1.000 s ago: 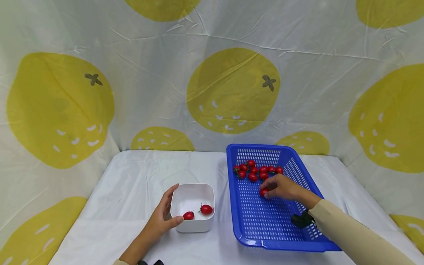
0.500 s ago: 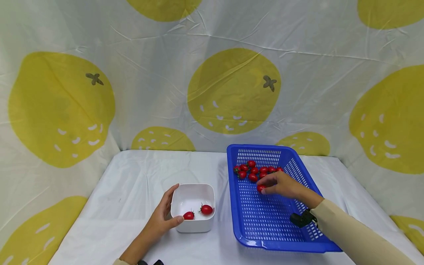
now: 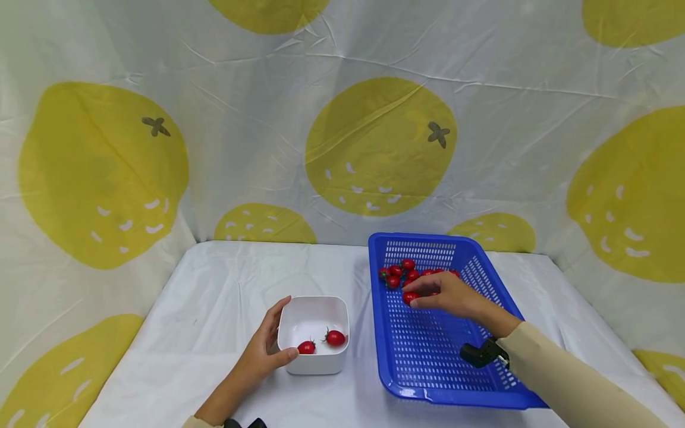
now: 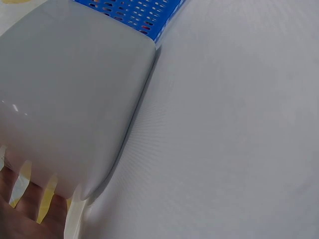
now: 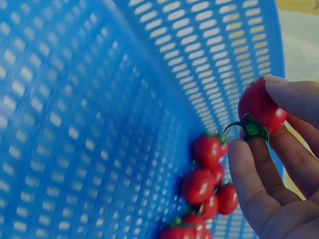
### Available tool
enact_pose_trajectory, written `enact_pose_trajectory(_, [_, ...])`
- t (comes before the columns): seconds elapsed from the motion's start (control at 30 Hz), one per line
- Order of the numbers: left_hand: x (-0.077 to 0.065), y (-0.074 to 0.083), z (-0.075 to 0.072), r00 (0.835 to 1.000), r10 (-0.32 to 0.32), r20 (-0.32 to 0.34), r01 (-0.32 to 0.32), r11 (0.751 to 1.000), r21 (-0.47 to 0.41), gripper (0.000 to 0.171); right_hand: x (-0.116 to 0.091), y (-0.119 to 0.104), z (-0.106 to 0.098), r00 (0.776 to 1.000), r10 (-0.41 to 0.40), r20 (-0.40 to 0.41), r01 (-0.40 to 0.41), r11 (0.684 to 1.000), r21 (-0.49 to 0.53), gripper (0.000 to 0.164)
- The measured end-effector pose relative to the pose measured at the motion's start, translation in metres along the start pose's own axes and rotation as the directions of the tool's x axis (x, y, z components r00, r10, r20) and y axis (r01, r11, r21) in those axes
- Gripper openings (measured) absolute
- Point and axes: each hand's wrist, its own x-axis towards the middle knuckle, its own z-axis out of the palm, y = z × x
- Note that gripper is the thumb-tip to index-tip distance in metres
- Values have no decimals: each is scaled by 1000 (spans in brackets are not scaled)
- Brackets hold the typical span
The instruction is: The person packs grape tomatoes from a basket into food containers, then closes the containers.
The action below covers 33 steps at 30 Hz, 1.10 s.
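Cherry tomatoes (image 3: 335,338), two of them, are contained in the white container (image 3: 316,365), which is gripped by the left hand (image 3: 263,352), thumb and fingers wide apart, presumably for steadiness. Rightward, inside the blue basket (image 3: 460,396), another tomato (image 5: 262,103) is pinched by the right hand (image 3: 452,295) at the fingertips, clear of the palm, likely against bruising.

Compared with a second ago, the tomato (image 3: 409,298) pinched by the right hand (image 3: 448,294) is now held farther left and higher in the head view, closer to the left side of the basket (image 3: 378,327). More of the other tomatoes (image 3: 395,271) are covered by the hand, some only partly.
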Motion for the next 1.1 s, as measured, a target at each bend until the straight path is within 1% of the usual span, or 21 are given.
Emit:
enact_pose_trajectory(0.13, [-1,-1,-1,1000,-3,6,3,1000,6,86,2,-10,4,1000,10,3,-10,999,47,35])
enact_pose_trajectory(0.3, [-1,-1,-2,1000,-6,11,6,1000,8,86,4,-20,9,1000,15,-14,-13,997,82,35])
enact_pose_trajectory(0.53, [0,-1,-1,1000,5,23,-5,1000,-11,85,7,-37,16,999,-39,-14,40,987,157,35])
enact_pose_trajectory(0.7, [2,-1,0,999,4,33,-4,1000,-24,83,9,-45,23,998,-53,-15,55,981,186,35])
enact_pose_trajectory(0.83, [2,-2,1,999,11,37,-10,999,-30,83,12,-51,28,997,-75,0,73,971,228,35])
enact_pose_trajectory(0.93, [2,-2,0,999,18,37,-17,999,-34,83,16,-56,32,996,-86,7,82,967,243,35])
enact_pose_trajectory(1.1, [2,-3,-1,999,21,36,-19,999,-31,84,23,-63,39,995,-95,10,90,967,237,35])
